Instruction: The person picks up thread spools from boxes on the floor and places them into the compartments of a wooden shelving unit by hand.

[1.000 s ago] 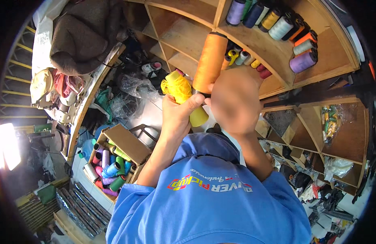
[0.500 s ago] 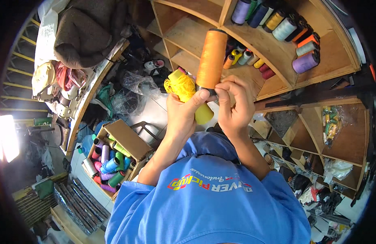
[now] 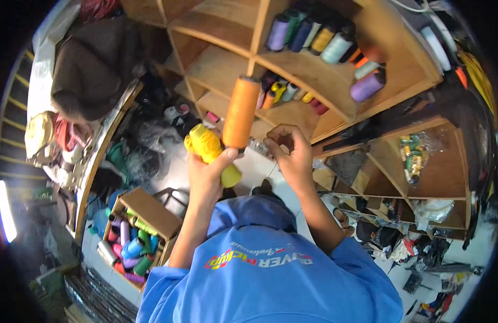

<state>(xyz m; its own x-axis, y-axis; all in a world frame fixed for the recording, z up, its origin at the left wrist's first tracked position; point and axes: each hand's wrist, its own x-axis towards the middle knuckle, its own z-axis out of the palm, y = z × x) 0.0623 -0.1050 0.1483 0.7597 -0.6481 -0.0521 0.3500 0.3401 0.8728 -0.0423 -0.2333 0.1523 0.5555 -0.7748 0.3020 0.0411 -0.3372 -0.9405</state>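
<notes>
My left hand [image 3: 206, 177] is closed around the lower ends of two thread spools, held up in front of me. One is a tall spool of orange thread [image 3: 242, 113], nearly upright with dark ends. Beside it on the left tilts a yellow thread cone [image 3: 204, 143] with loose, bunched windings; its bare yellow-green lower part [image 3: 231, 176] shows below my thumb. Apart from both spools, my right hand [image 3: 294, 161] is raised to the right, thumb and forefinger bent together in a pinch. Anything between those fingertips is too small to make out.
A wooden shelf unit [image 3: 335, 116] stands ahead, with several thread spools [image 3: 335, 47] in its compartments. A cardboard box [image 3: 152, 212] full of coloured spools sits on the floor at left. Lower cubbyholes [image 3: 389, 177] lie to the right. Clear plastic bags [image 3: 149, 137] are heaped at left.
My right hand has come off the base of the orange spool and moved away to the right. The view has shifted, and my left hand still holds both spools.
</notes>
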